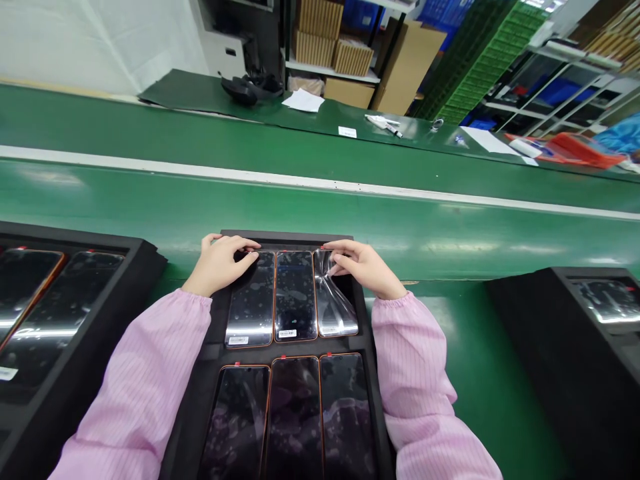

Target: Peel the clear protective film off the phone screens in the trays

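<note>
A black foam tray (295, 236) holds two rows of phones with dark, film-covered screens and orange edges. My right hand (367, 263) pinches clear protective film (330, 273) at the top of the upper right phone (336, 313). The film is creased and pulled toward the fingers. At the upper left phone (253, 300), my left hand (220, 263) has its thumb and index fingertips close together over the top corner; what they hold, if anything, is hidden. Between these lies the upper middle phone (296, 293), with a white label near its bottom. Red tabs show above several phones.
Another black tray (145, 250) with phones stands at left, and a third tray (545, 333) at right. Behind runs a white strip (320, 180) across the green work surface. Papers (303, 100), pens (384, 125) and an orange-red bin (585, 150) lie farther back.
</note>
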Tool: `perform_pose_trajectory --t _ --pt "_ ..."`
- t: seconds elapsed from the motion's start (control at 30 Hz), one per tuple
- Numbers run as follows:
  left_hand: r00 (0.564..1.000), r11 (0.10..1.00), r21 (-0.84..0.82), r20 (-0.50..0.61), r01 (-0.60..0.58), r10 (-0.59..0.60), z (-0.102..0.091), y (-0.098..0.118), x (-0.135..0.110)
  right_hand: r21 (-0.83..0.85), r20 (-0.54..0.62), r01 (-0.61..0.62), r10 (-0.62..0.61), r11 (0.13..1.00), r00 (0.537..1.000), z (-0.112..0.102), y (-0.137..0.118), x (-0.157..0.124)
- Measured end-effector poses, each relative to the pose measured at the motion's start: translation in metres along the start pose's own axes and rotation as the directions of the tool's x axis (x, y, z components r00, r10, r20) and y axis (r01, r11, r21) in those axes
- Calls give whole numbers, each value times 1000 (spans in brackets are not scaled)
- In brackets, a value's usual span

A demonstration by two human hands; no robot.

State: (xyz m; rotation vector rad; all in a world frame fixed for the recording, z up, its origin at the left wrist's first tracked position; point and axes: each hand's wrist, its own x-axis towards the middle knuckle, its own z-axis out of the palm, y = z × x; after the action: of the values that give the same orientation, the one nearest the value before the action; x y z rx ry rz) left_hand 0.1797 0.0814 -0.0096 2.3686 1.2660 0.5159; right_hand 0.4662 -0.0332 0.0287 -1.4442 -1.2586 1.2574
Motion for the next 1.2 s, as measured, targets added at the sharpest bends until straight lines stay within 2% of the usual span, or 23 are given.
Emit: perform_pose_trajectory --t 0.03,0.1,0.17,0.2,0.23,0.27,0.33,0.4,0.47,0.53,0.67,0.83,1.03,1.2 --pt "1000 1000 3 -1 -2 2 0 0 0 -90 -18 24 -26 996 999 -3 1 1" --pt "1000 1000 6 -2 -8 8 0 1 0 -346 -136 64 -117 936 984 -6 0 4" --pt "1000 1000 5 -6 -16 16 0 2 1 -601 -261 84 -294 795 919 -4 -5 8" --pt "1000 1000 3 -7 -18 18 0 2 1 -685 -276 102 -387 722 880 -1 -8 11" --pt "1000 1000 2 -7 -21 21 -1 3 1 -734 -249 140 -456 664 854 5 -11 13" --pt "1000 1000 1 -8 -23 23 -1 3 1 -756 -183 198 -492 623 851 13 -14 16" --pt "1000 1000 -1 -11 -26 26 -1 4 2 -747 5 325 -484 580 875 30 -15 23" --pt "999 1000 -1 -9 -31 31 -1 5 3 -745 164 395 -427 538 889 48 -9 32" --pt "1000 1000 -1 -7 -31 31 -1 5 3 -786 220 391 -375 478 900 60 1 41" --pt "999 999 -2 -11 -33 33 -1 5 3 -816 213 365 -354 448 911 66 11 49" --pt "999 999 -17 -32 -41 40 -1 5 3 -765 171 380 -405 520 898 65 19 54" --pt "998 998 -42 -45 -44 42 -2 5 3 -688 131 411 -454 598 881 59 16 46" --pt "998 998 -44 -46 -34 32 -3 5 3 -555 52 359 -399 750 915 47 18 42" --pt "998 998 -52 -53 -36 33 -3 5 3 -471 -5 294 -335 832 942 43 18 44"
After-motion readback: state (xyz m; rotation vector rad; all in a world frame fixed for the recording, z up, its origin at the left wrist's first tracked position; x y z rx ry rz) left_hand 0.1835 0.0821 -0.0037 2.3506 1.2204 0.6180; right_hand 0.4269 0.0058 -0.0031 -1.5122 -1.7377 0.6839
